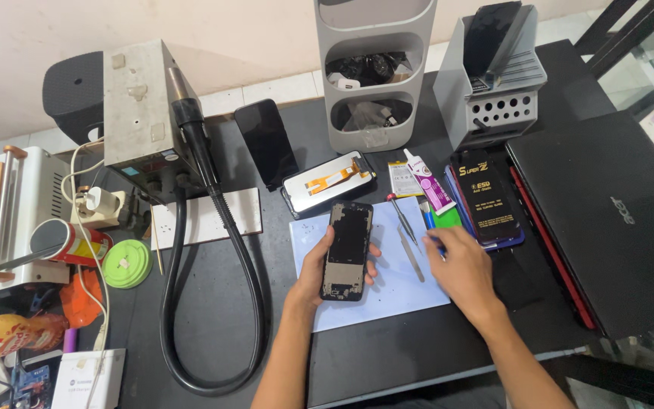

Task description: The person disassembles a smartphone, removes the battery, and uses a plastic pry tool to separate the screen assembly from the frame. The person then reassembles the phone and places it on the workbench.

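Observation:
My left hand [319, 269] holds an opened black phone frame [347, 250] upright over a pale blue work mat [387, 291]. My right hand [462, 265] rests palm down at the mat's right edge, its fingers on a blue-handled tool [428, 218]. Metal tweezers [412, 255] and a red-tipped screwdriver [401, 215] lie on the mat between my hands. Just beyond the phone lies a replacement screen [327, 184] with an orange flex cable. A glue tube [431, 182] with a white nozzle lies next to it.
A hot-air station [141, 113] with a thick black hose [213, 303] stands at the left. A grey tiered organiser [372, 76] and a grey tool stand [493, 76] sit at the back. A closed black laptop [607, 212] fills the right side. A green round tin [126, 263] lies far left.

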The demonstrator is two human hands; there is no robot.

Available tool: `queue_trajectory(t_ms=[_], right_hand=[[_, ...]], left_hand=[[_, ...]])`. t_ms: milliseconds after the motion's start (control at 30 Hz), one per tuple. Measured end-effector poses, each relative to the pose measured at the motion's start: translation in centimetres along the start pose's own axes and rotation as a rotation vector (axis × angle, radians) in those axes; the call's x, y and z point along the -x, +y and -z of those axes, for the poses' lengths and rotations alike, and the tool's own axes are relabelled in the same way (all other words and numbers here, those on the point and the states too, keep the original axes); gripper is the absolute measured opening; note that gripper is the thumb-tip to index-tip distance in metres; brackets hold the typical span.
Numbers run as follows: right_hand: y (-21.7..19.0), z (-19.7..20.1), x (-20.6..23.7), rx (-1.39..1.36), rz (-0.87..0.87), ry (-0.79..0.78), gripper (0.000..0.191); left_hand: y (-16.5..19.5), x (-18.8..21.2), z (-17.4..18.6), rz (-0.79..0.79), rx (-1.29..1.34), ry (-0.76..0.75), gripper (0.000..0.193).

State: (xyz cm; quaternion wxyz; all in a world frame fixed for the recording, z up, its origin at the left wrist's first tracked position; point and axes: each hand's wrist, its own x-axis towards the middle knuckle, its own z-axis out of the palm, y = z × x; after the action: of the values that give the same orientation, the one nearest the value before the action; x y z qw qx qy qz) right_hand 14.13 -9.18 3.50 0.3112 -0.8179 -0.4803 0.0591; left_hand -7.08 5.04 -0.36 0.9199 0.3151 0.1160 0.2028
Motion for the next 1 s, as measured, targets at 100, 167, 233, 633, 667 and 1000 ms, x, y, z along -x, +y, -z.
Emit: queue_trajectory(t_ms=[100, 167, 233, 633, 667, 1000], right_hand=[[-0.6, -1.0, -0.6, -0.012, 0.093, 0.023, 0.025], [-0.8, -1.7, -1.1, -0.001, 0.098, 0.008, 0.025], [-0.8, -1.8, -1.4, 0.008, 0.074, -0.008, 0.023], [-2.0, -1.1, -2.7, -0.304, 0.021, -0.133, 0.022], [-2.3, -1.5, -3.1, -0.428, 0.047, -0.142, 0.021], [-4.7, -5.3, -5.9, -0.848, 0.031, -0.257, 0.031]], left_hand=[[0.0, 0.0, 0.0, -0.007, -0.016, -0.014, 0.070], [0.0, 0.0, 0.0, -0.013, -0.020, -0.012, 0.070], [0.1, 0.0, 0.0, -0.016, -0.021, -0.015, 0.070], [0.2, -0.2, -1.1, -0.093, -0.034, 0.030, 0.076], [0.4, -0.2, -1.1, -0.086, -0.014, 0.040, 0.076], [0.5, -0.3, -1.0, 0.005, 0.101, 0.002, 0.074]])
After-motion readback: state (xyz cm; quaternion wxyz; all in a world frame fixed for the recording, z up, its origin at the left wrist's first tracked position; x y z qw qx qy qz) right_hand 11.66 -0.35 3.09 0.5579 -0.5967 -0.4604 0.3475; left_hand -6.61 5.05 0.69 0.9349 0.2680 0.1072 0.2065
